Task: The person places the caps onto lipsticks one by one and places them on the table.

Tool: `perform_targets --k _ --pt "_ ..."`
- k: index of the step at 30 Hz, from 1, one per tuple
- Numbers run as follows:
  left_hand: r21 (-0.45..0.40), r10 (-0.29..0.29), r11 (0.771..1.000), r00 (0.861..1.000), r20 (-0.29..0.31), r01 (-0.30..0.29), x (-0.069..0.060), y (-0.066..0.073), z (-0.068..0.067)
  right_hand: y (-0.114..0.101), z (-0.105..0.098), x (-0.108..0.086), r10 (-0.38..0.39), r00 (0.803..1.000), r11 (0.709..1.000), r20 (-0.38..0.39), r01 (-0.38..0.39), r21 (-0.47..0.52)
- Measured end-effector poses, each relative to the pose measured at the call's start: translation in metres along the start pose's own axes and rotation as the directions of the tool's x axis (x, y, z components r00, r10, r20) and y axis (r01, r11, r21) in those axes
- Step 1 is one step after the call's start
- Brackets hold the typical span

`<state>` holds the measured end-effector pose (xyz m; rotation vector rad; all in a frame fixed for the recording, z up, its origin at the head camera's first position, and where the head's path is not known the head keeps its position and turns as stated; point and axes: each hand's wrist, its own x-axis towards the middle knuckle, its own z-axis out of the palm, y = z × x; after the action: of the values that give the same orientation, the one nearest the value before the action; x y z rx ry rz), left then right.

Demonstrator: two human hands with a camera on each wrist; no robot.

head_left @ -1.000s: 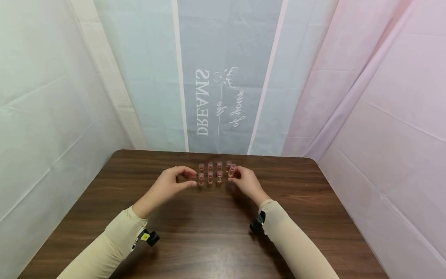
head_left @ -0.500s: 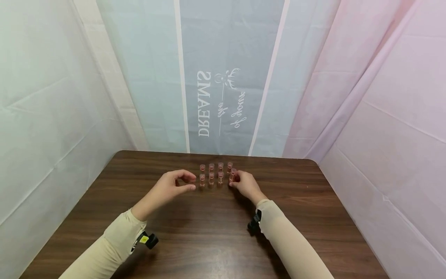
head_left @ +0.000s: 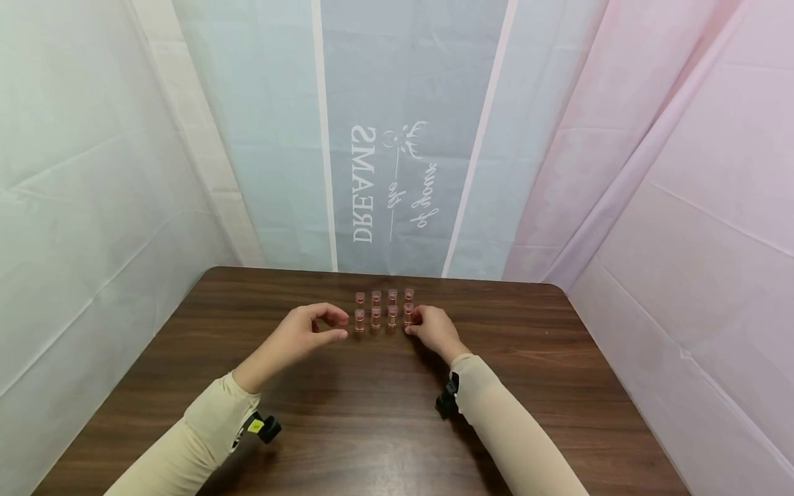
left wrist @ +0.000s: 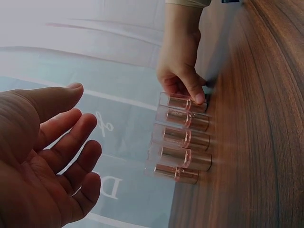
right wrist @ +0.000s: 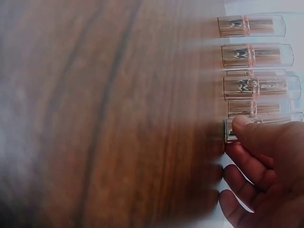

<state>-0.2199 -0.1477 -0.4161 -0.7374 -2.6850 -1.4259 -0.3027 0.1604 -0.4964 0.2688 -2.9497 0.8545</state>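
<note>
Several lipsticks with clear caps and shiny rose-gold bases stand upright in two rows near the table's far edge. At the right end of the front row, my right hand (head_left: 437, 329) pinches the base of a lipstick (right wrist: 230, 130) between thumb and fingers; it stands on the table in line with its neighbours. My left hand (head_left: 308, 328) is held just left of the front row's leftmost lipstick (head_left: 360, 320), fingers loosely bent, thumb apart, holding nothing. The left wrist view shows a gap between this hand and the nearest lipstick (left wrist: 176, 173).
The dark wood table (head_left: 372, 427) has its back edge close behind the lipsticks. A printed cloth (head_left: 403, 83) hangs beyond that edge, with pale cloth walls at both sides. A small black camera (head_left: 269, 428) sits on the left wrist.
My right hand has moved slightly left and down, bringing its lipstick from a tilted pose to upright at the front row's right end. The left hand has barely moved.
</note>
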Motion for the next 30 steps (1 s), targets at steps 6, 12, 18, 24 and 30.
perform_targets --k 6,12,18,24,30 --pt "-0.011 -0.01 1.0 1.0 0.011 0.01 -0.002 -0.002 0.0 0.0 0.002 0.001 0.001 1.0 1.0 -0.003 -0.001 -0.017" --pt "-0.023 -0.023 0.999 0.999 0.026 0.023 -0.003 -0.004 0.001 0.001 0.002 0.0 0.013 1.0 1.0 -0.009 -0.013 -0.015" --pt "-0.023 -0.043 0.999 0.999 0.031 0.044 -0.006 -0.008 0.003 0.003 0.005 -0.001 0.013 1.0 1.0 0.009 -0.013 0.0" --pt "-0.039 -0.031 0.999 0.999 0.032 0.032 -0.004 -0.008 0.006 0.004 0.006 0.0 -0.009 1.0 1.0 -0.022 0.009 -0.016" --pt "-0.011 -0.019 1.0 0.999 0.049 0.019 -0.002 -0.01 0.009 0.004 0.005 0.001 -0.009 1.0 1.0 -0.02 0.008 -0.023"
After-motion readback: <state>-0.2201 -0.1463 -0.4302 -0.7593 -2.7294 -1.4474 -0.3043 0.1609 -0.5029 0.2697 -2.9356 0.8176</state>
